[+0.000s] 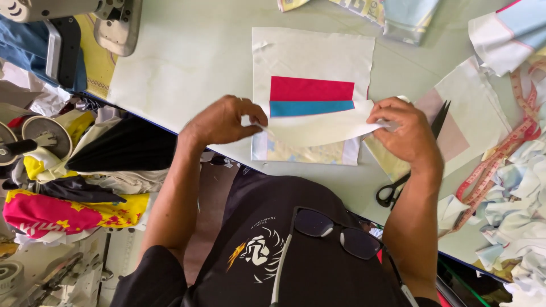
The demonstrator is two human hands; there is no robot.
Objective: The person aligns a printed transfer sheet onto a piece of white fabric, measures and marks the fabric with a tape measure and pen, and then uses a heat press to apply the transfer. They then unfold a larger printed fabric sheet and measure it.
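My left hand (224,120) pinches the left end of a white fabric strip (318,128) and my right hand (405,132) pinches its right end, holding it stretched just above the table. Under the strip lies a white square fabric panel (313,57) with a red band (311,89) and a blue band (310,107) across its middle. The panel's lower part shows a pale yellow print and is partly hidden by the strip.
Black scissors (398,185) lie by my right wrist on a pink-and-white cloth piece (472,102). A pink measuring tape (500,148) and white fabric scraps (520,210) crowd the right. A sewing machine (108,23) stands far left on the pale table (187,62); bundled cloth (62,213) is piled below.
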